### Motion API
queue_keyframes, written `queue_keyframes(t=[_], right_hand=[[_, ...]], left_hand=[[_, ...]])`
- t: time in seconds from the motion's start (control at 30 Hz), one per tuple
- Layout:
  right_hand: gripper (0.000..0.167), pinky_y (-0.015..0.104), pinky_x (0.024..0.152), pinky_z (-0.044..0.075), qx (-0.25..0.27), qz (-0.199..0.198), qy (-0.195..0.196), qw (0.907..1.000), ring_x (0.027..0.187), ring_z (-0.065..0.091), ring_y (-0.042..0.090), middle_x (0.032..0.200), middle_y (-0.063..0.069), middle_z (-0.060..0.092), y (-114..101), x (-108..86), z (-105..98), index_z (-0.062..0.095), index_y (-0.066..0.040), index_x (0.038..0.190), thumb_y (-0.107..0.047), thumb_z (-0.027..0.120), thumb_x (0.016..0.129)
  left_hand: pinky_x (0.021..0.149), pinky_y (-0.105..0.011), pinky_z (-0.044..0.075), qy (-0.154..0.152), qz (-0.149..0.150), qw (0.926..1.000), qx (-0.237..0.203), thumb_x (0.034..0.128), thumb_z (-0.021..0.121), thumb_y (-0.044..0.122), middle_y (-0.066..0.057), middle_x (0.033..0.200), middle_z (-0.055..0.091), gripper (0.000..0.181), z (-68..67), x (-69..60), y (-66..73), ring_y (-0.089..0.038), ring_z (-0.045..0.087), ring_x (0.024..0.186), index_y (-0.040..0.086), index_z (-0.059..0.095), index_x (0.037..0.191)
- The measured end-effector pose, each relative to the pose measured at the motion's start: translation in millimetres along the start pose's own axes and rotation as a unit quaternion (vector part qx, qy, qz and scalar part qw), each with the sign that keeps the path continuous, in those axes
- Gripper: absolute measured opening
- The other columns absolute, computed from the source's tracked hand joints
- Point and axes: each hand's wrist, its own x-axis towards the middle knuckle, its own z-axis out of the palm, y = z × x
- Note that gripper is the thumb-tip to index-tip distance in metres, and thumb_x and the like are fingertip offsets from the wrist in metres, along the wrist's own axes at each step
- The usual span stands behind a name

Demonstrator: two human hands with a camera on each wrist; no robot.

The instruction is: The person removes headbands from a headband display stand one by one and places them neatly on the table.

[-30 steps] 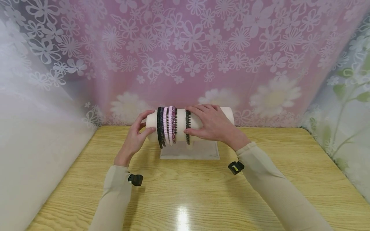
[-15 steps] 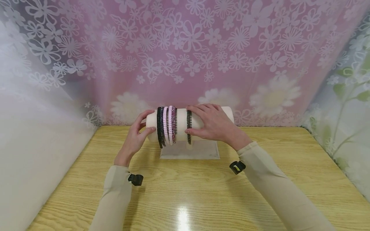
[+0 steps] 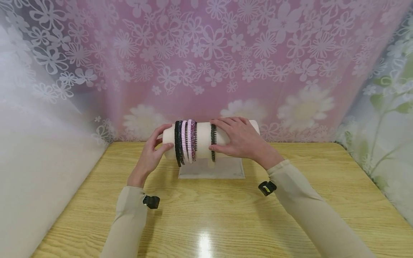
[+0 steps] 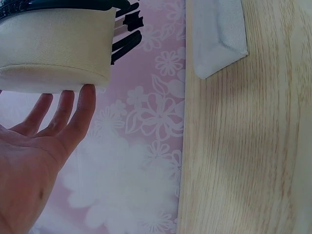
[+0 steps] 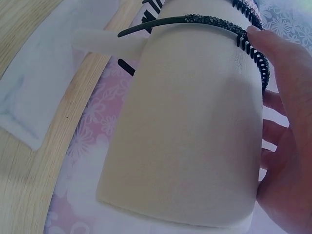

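A cream cylindrical headband stand (image 3: 203, 140) lies crosswise at the back of the table. At its left end, my left hand (image 3: 149, 156) grips the roll between thumb and fingers; in the left wrist view the fingertips touch the end rim of the roll (image 4: 53, 44). My right hand (image 3: 243, 139) lies over the right part of the roll, thumb and fingers at the two sides of a dark glittery toothed headband (image 3: 213, 143). The right wrist view shows the thumb pressed on that headband (image 5: 209, 20). Toward the left sit several headbands, including black (image 3: 177, 145), pink (image 3: 189, 143) and sparkly purple-pink ones.
The stand's pale base (image 3: 222, 170) rests on the wood-grain table (image 3: 206, 208). A pink flowered curtain (image 3: 206, 71) hangs close behind the table, and pale cloth hangs on both sides. Each sleeve bears a small black camera.
My right hand has slid the dark headband slightly to the right along the roll, widening the gap to the other headbands. My left hand stays at the roll's left end.
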Motion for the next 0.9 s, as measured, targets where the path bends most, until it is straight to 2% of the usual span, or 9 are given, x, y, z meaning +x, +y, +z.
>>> queue_keyframes(t=[0.4, 0.7, 0.9], right_hand=[[0.083, 0.064, 0.113, 0.035, 0.002, 0.000, 0.006, 1.0000, 0.140, 0.049, 0.038, 0.153, 0.011, 0.053, 3.0, -3.2, -0.3, 0.047, -0.019, 0.154, -0.063, 0.070, 0.087], [0.082, 0.065, 0.112, 0.035, -0.004, 0.001, 0.007, 1.0000, 0.139, 0.050, 0.037, 0.153, 0.011, 0.054, 4.0, -5.4, -1.1, 0.046, -0.020, 0.154, -0.062, 0.069, 0.088], [0.083, 0.065, 0.112, 0.035, -0.006, 0.005, 0.006, 0.9999, 0.139, 0.050, 0.038, 0.152, 0.012, 0.054, 5.4, -7.3, -1.3, 0.047, -0.019, 0.154, -0.062, 0.070, 0.087]], left_hand=[[0.082, -0.032, 0.057, -0.002, 0.006, 1.0000, -0.007, 0.0989, 0.062, 0.018, -0.001, 0.159, 0.042, 0.056, 0.4, 0.3, -0.2, -0.037, 0.054, 0.134, 0.030, 0.047, 0.151], [0.085, -0.046, 0.057, 0.000, 0.003, 1.0000, -0.001, 0.0991, 0.062, 0.019, -0.001, 0.159, 0.042, 0.056, 0.8, -0.3, -0.2, -0.037, 0.054, 0.135, 0.032, 0.047, 0.151], [0.086, -0.049, 0.057, 0.001, 0.001, 1.0000, -0.001, 0.0989, 0.061, 0.019, -0.001, 0.159, 0.041, 0.056, 0.6, -0.1, -0.4, -0.038, 0.054, 0.135, 0.032, 0.047, 0.151]])
